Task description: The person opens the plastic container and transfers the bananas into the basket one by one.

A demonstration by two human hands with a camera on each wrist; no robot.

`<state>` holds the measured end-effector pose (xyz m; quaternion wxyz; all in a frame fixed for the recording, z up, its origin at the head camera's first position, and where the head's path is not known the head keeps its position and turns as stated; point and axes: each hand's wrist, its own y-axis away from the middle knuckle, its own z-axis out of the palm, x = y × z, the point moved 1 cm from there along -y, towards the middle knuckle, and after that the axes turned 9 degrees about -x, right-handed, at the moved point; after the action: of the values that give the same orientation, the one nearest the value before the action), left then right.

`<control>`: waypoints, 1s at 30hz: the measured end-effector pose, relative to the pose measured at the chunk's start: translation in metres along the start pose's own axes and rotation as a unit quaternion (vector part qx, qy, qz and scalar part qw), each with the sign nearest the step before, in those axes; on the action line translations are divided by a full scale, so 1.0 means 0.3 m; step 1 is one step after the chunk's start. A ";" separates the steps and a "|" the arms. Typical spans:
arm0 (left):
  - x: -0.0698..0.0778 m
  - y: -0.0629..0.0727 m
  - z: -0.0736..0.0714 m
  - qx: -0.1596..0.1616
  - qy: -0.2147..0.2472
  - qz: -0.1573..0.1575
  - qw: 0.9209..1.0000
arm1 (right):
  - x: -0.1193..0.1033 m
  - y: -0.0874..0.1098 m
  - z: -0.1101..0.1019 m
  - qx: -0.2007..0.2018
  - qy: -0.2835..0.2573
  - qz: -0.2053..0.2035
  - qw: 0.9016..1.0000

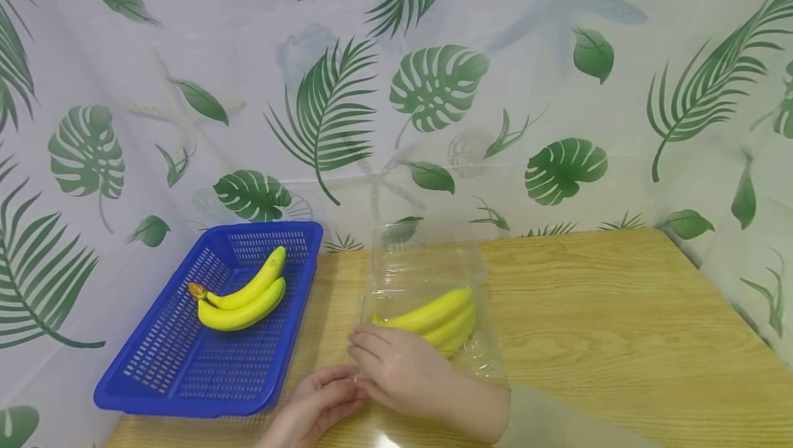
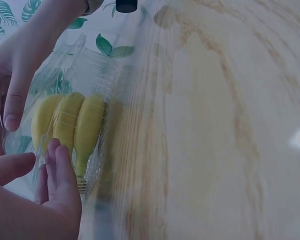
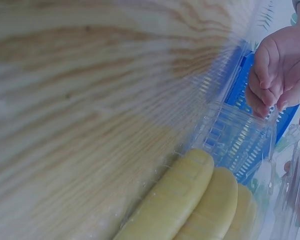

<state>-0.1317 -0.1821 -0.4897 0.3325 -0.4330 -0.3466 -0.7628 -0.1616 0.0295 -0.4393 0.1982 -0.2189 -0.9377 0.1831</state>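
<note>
A clear plastic clamshell box (image 1: 489,358) lies on the table with its lid (image 1: 427,255) raised at the back. Inside is a bunch of yellow bananas (image 1: 434,317), three of them showing in the left wrist view. At the box's near left corner my left hand (image 1: 322,400) pinches the plastic rim between thumb and fingers, best seen in the right wrist view. My right hand (image 1: 403,369) reaches across the front of the box to its left side, hiding part of the bananas. Its thumb and fingers stand apart near the plastic edge in the left wrist view.
Left of the box stands a blue plastic basket (image 1: 204,403) with slotted walls, holding two joined bananas (image 1: 241,303). Wood-grain table surface (image 1: 607,310) extends to the right. A white curtain with green leaf prints (image 1: 434,90) hangs behind the table.
</note>
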 end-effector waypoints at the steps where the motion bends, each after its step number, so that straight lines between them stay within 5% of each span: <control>1: 0.000 0.001 0.000 -0.002 0.002 0.001 1.000 | 0.001 0.002 -0.002 0.000 -0.001 0.001 1.000; 22: -0.007 0.021 0.013 0.013 0.019 -0.021 1.000 | 0.036 0.057 -0.029 0.037 -0.019 0.003 0.999; 30: -0.028 0.010 0.032 -0.006 0.013 -0.032 0.999 | 0.034 0.079 -0.035 0.046 -0.019 0.008 0.999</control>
<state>-0.1217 -0.1743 -0.4928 0.3098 -0.4134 -0.3511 -0.7810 -0.1574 0.0570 -0.4374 0.1888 -0.2134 -0.9301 0.2320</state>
